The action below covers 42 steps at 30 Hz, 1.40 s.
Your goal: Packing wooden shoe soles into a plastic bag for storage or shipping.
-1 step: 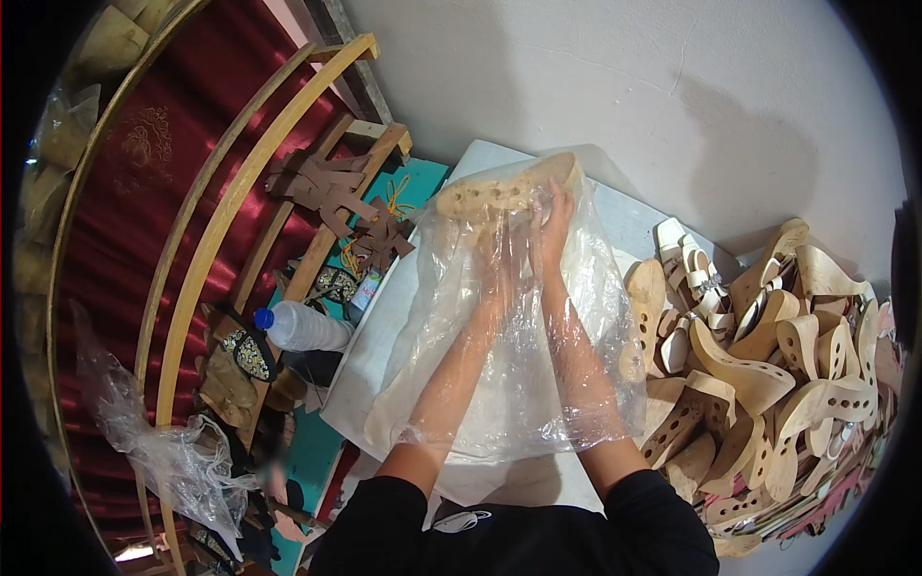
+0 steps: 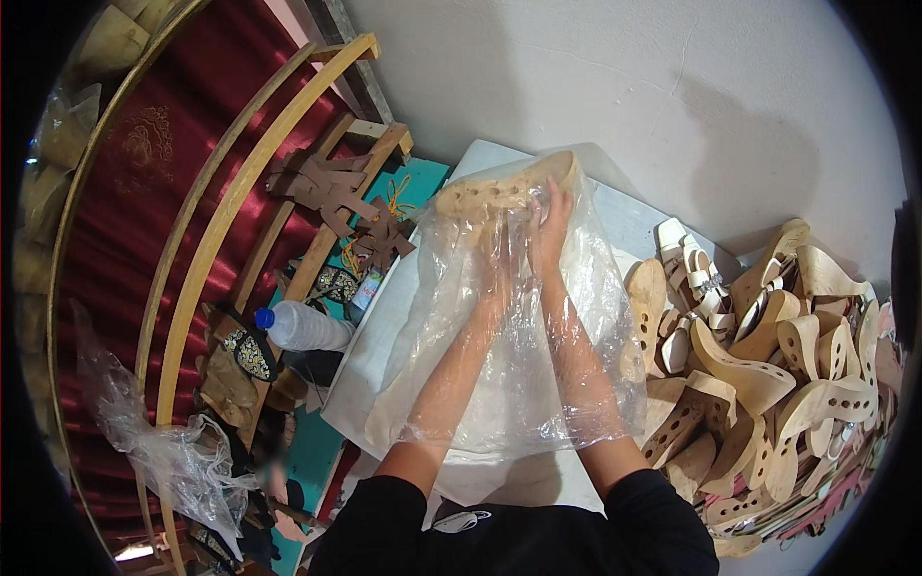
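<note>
Both my forearms reach inside a large clear plastic bag (image 2: 432, 317) spread over a white table (image 2: 355, 394). Toward its far end sits a pale wooden shoe sole (image 2: 471, 197) with a row of round holes along its side. My right hand (image 2: 550, 230) grips the sole's right end, its fingers bent against the wood. Just below the sole's middle is my left hand (image 2: 494, 254). Its fingers are hidden by the sole and by glare on the plastic, so I cannot tell how they are set.
At right, wooden wedge soles (image 2: 749, 374) are heaped with white sandals (image 2: 693, 274). On the left stand a water bottle (image 2: 305, 326) with a blue cap, brown cut pieces (image 2: 331, 187) and a curved wooden rack (image 2: 206, 240). Crumpled clear plastic (image 2: 182, 461) hangs there. A wall (image 2: 615, 86) rises behind.
</note>
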Tool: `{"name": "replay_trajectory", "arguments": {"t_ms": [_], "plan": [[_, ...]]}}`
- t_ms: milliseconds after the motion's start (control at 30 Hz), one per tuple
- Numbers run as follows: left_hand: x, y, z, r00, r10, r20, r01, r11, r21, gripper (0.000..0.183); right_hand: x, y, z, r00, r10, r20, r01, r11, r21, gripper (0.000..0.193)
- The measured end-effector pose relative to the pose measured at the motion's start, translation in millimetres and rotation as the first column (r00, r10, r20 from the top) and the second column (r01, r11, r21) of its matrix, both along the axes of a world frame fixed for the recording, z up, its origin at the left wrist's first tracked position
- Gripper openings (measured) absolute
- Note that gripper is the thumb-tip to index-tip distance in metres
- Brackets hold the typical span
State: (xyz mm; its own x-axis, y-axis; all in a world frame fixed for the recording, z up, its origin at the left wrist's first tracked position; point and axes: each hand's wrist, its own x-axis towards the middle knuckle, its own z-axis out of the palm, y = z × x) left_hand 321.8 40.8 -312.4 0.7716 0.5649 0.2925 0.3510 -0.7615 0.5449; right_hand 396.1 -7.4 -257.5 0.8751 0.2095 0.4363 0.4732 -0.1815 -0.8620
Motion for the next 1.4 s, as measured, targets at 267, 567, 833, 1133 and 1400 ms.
{"name": "replay_trajectory", "arguments": {"t_ms": [267,567,833,1133,1400], "plan": [[-4,13,-1,0.978,-0.156,-0.138,0.180,0.966,0.184,0.084,15,1,-10,0.996,0.018,0.088,-0.016,1.000,-0.024,0.045],[-3,26,-13,0.920,-0.313,0.237,0.353,0.923,-0.153,0.093,15,11,-10,0.995,-0.037,0.089,0.042,0.998,-0.053,0.042],[-5,23,1,0.929,-0.346,0.131,0.354,0.934,-0.039,0.104,8,12,-14,0.992,-0.061,0.111,0.084,0.974,-0.209,0.058],[2,51,-60,0.983,-0.010,-0.181,0.109,0.831,0.546,0.084,-27,12,3,0.997,0.060,-0.038,-0.061,0.997,-0.037,0.064],[-13,16,21,0.953,-0.079,-0.292,0.165,0.945,0.283,0.062,-19,-14,-15,0.993,0.112,-0.037,-0.115,0.990,-0.081,0.063]]}}
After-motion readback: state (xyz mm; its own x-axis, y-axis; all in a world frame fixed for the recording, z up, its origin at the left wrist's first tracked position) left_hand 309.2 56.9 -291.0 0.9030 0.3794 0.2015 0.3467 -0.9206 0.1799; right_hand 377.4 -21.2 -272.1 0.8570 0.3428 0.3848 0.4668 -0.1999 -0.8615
